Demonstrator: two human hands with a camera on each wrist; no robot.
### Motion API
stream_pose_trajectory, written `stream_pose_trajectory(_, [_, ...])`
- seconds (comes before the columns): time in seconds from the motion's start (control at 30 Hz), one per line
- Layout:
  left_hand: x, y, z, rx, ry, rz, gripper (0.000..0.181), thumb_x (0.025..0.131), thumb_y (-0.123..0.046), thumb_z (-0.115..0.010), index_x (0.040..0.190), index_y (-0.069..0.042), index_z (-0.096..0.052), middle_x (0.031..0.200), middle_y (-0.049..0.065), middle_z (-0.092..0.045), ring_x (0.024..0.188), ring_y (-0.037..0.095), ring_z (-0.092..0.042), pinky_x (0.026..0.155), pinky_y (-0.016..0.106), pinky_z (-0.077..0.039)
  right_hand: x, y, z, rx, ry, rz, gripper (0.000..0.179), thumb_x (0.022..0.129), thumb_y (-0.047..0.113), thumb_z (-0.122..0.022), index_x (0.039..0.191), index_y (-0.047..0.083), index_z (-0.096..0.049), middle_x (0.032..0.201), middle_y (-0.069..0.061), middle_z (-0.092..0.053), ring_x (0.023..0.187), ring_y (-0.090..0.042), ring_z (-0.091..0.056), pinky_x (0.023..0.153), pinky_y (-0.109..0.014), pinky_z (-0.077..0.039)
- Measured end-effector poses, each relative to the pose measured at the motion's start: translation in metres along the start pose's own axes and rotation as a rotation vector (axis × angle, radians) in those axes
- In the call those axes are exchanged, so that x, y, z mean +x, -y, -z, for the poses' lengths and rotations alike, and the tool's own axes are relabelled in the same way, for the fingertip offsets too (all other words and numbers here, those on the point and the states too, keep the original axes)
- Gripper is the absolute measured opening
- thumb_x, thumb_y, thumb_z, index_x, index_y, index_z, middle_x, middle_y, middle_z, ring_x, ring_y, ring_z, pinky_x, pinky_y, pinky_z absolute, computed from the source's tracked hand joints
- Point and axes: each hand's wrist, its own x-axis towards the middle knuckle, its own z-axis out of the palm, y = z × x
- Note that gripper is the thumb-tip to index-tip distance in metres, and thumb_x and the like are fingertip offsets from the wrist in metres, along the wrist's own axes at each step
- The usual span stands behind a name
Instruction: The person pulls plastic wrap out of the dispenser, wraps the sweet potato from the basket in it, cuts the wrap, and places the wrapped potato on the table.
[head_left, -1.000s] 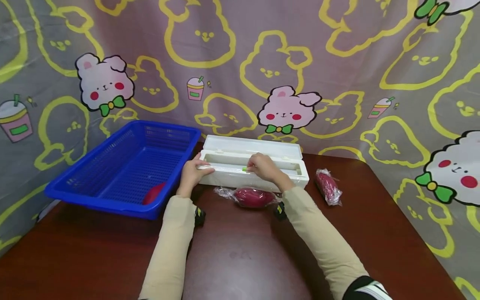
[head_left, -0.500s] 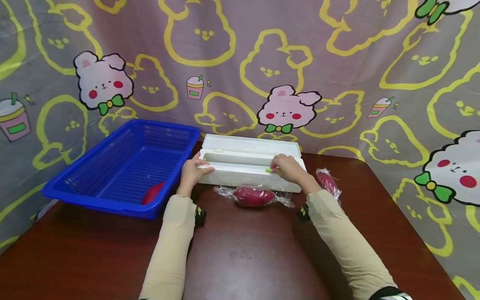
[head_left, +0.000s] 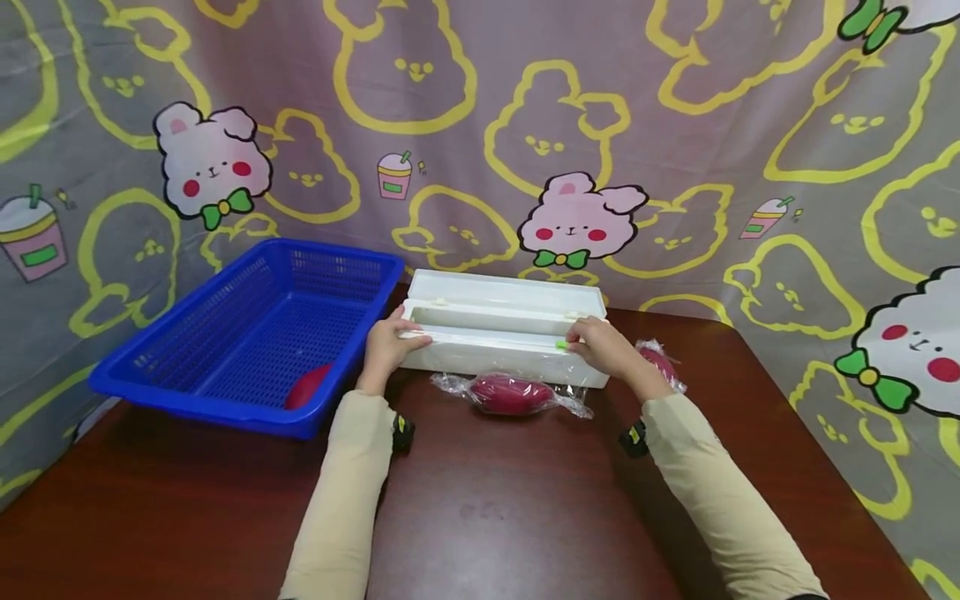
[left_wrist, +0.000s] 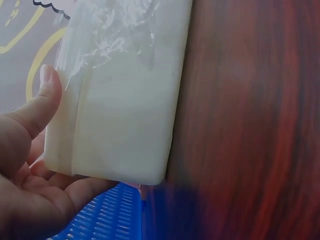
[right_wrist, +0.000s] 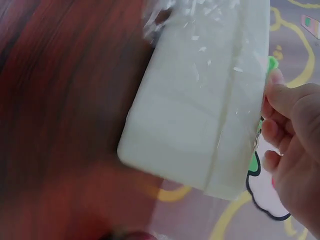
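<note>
A long white cling film dispenser [head_left: 495, 360] stands on the table with its lid [head_left: 502, 290] tilted back. My left hand [head_left: 385, 348] grips its left end; in the left wrist view, thumb and fingers wrap around that corner of the dispenser [left_wrist: 125, 115]. Near the right end, my right hand [head_left: 606, 348] pinches a small green slide cutter [head_left: 561, 344] on the front top edge. The right wrist view has the green cutter [right_wrist: 272, 63] at the fingertips. Clear film [left_wrist: 120, 30] hangs down the front. Just before the dispenser lies a dark red oblong item [head_left: 510, 394] wrapped in film.
A blue plastic basket [head_left: 202, 407] stands at the left, with a red item [head_left: 307, 386] inside. Another film-wrapped red item [head_left: 660, 363] lies right of the dispenser, partly behind my right hand. A patterned curtain [head_left: 465, 100] hangs behind the brown table [head_left: 480, 517].
My right hand has slid the green cutter from the dispenser's middle rightward to near its right end. The left hand has stayed on the left end.
</note>
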Motion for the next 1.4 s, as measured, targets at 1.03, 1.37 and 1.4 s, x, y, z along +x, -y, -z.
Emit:
stream_pose_trajectory(1.03, [0.0,-0.002,0.002,-0.045,0.012,0.008,0.028,0.071,-0.007,-0.074,0.09,0.011,-0.065,0.135,0.021,-0.036,0.125,0.033,-0.031,0.102,0.036,-0.023,-0.032,-0.012,-0.011,0.363,-0.48,-0.497,0.012,0.07,0.003,-0.071,0.07,-0.006,-0.063,0.075,-0.017,-0.063,0.063,-0.017,-0.047,0.053,-0.021,-0.035])
stream_pose_trajectory(1.37, [0.0,-0.006,-0.004,-0.044,0.031,-0.018,0.036,0.074,0.0,-0.069,0.109,0.004,-0.06,0.135,0.022,-0.035,0.126,0.035,-0.027,0.101,0.042,-0.022,-0.038,-0.012,0.004,0.386,-0.289,-0.618,0.016,0.076,0.009,-0.068,0.081,-0.006,-0.064,0.083,-0.017,-0.061,0.069,-0.022,-0.045,0.053,-0.026,-0.036])
stream_pose_trajectory(1.4, [-0.001,-0.006,-0.005,-0.072,0.038,-0.013,0.031,0.075,0.001,-0.068,0.105,0.005,-0.061,0.137,0.022,-0.033,0.127,0.035,-0.025,0.101,0.043,-0.021,-0.038,-0.012,0.005,0.374,-0.28,-0.62,0.016,0.077,0.009,-0.068,0.081,-0.006,-0.064,0.084,-0.017,-0.061,0.069,-0.022,-0.045,0.054,-0.027,-0.036])
